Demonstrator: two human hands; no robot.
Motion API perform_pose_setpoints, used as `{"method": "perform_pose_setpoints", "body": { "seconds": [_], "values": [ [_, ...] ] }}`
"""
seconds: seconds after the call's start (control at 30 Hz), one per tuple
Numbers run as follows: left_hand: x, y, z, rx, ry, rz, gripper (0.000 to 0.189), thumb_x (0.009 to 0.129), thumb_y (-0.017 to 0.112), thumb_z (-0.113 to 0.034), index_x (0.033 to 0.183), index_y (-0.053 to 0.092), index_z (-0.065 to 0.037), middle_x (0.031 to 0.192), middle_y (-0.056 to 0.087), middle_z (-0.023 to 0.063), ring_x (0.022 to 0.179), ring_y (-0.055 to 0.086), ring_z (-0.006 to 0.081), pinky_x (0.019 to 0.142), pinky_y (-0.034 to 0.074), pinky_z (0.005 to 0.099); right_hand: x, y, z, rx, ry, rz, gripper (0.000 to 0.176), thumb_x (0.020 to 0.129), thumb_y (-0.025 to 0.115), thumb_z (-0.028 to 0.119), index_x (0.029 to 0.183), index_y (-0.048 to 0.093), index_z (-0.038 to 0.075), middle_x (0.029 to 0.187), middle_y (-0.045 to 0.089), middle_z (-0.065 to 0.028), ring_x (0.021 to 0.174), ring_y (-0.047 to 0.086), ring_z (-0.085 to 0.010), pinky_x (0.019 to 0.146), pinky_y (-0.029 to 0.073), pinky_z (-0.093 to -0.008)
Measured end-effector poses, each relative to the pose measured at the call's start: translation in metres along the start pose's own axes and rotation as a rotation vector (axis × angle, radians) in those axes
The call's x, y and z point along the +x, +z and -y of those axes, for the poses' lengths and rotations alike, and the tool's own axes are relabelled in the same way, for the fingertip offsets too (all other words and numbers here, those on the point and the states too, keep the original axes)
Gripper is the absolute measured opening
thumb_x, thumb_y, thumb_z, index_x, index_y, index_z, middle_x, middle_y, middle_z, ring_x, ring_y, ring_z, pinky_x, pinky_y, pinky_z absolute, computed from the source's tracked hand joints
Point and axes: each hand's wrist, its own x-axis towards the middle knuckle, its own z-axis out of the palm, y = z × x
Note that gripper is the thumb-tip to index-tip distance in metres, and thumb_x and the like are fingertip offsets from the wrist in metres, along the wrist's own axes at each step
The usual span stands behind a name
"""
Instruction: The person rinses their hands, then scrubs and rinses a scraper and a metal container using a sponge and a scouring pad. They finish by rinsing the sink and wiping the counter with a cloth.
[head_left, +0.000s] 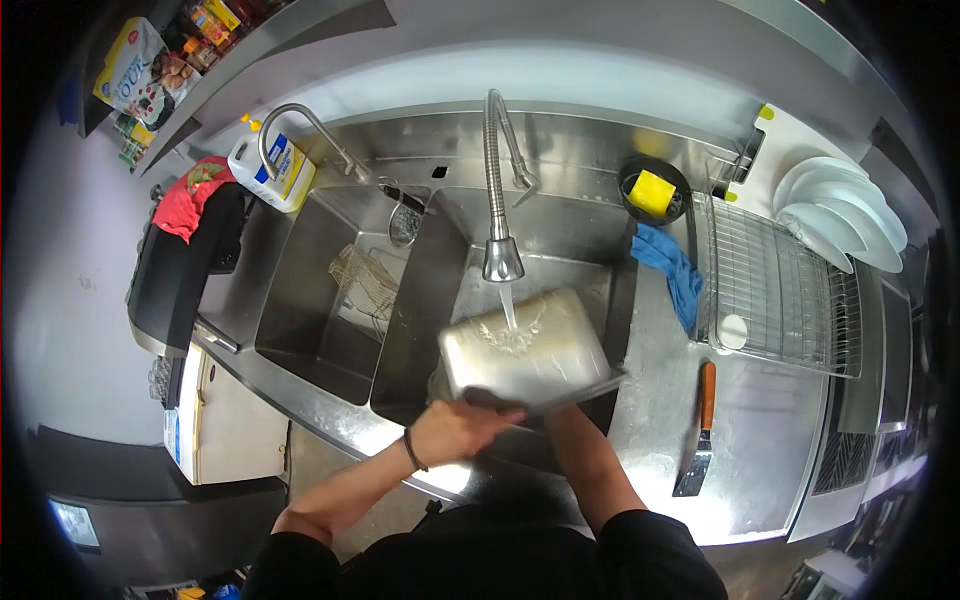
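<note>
A rectangular stainless steel food pan (pixel 525 350) is tilted over the right sink basin, its side turned up and slightly blurred. Water runs onto it from the spring-neck faucet (pixel 502 258). My left hand (pixel 462 430), with a dark band at the wrist, is closed on the pan's near edge. My right hand (pixel 566 418) reaches under the pan at its near right side; the pan hides its fingers. Below the pan lies the right basin (pixel 455 240), with its floor partly covered from view.
A wire basket (pixel 365 280) and strainer (pixel 404 226) sit in the left basin. A detergent jug (pixel 275 170) stands behind it. On the right are a blue cloth (pixel 665 268), a black bowl with a yellow sponge (pixel 652 192), a scraper (pixel 704 430), a wire rack (pixel 770 280) and white plates (pixel 845 205).
</note>
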Motion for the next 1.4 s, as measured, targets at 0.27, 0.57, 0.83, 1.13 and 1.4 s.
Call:
{"method": "perform_pose_setpoints", "body": {
  "seconds": [0.27, 0.57, 0.83, 1.13, 1.4],
  "values": [
    [-0.042, 0.000, 0.106, 0.100, -0.646, -0.319, 0.029, 0.076, 0.062, -0.016, 0.103, 0.058, -0.006, 0.065, 0.060, 0.0156, 0.056, 0.059, 0.0313, 0.050, 0.047, 0.0396, 0.018, -0.015, -0.014, -0.059, 0.070, -0.103, 0.032, 0.085, 0.046, 0.015, 0.113, 0.052, 0.001, 0.102, 0.059, -0.0093, 0.088, 0.056, -0.0206, 0.075, 0.044, -0.0331],
    [-0.121, 0.032, 0.143, -0.505, -1.007, -0.553, 0.017, 0.071, 0.064, -0.003, 0.086, 0.055, -0.002, 0.064, 0.052, 0.0002, 0.059, 0.047, 0.0106, 0.055, 0.039, 0.0269, -0.059, 0.001, 0.140, -0.077, -0.244, -0.116, 0.036, 0.081, 0.052, 0.008, 0.116, 0.052, -0.001, 0.096, 0.060, -0.0097, 0.085, 0.055, -0.0149, 0.073, 0.042, -0.0265],
    [-0.063, -0.045, 0.026, -0.322, -0.704, -0.711, 0.027, 0.062, 0.047, 0.011, 0.087, 0.054, 0.003, 0.109, 0.048, 0.0110, 0.101, 0.050, 0.0199, 0.085, 0.038, 0.0283, -0.065, -0.017, 0.109, -0.664, -0.324, 0.030, 0.035, 0.081, 0.054, 0.016, 0.113, 0.055, 0.000, 0.096, 0.063, -0.0135, 0.094, 0.058, -0.0214, 0.081, 0.043, -0.0271],
    [-0.091, -0.047, -0.006, 0.271, -0.498, -0.755, 0.028, 0.060, 0.044, 0.010, 0.086, 0.043, 0.000, 0.116, 0.044, 0.0184, 0.104, 0.046, 0.0349, 0.084, 0.038, 0.0403, -0.171, -0.144, 0.203, -1.590, -0.396, -0.942, 0.050, 0.076, 0.060, 0.030, 0.118, 0.047, 0.008, 0.110, 0.053, -0.0141, 0.103, 0.049, -0.0282, 0.083, 0.040, -0.0435],
    [-0.099, -0.054, -0.016, 0.060, -0.737, -1.007, 0.022, 0.066, 0.048, 0.004, 0.087, 0.051, 0.000, 0.116, 0.044, 0.0160, 0.099, 0.045, 0.0286, 0.082, 0.036, 0.0357, -0.159, -0.154, 0.194, -1.353, -0.248, -0.506, 0.027, 0.070, 0.063, 0.024, 0.087, 0.062, 0.003, 0.083, 0.063, -0.0183, 0.082, 0.061, -0.0335, 0.072, 0.047, -0.0408]
  ]
}}
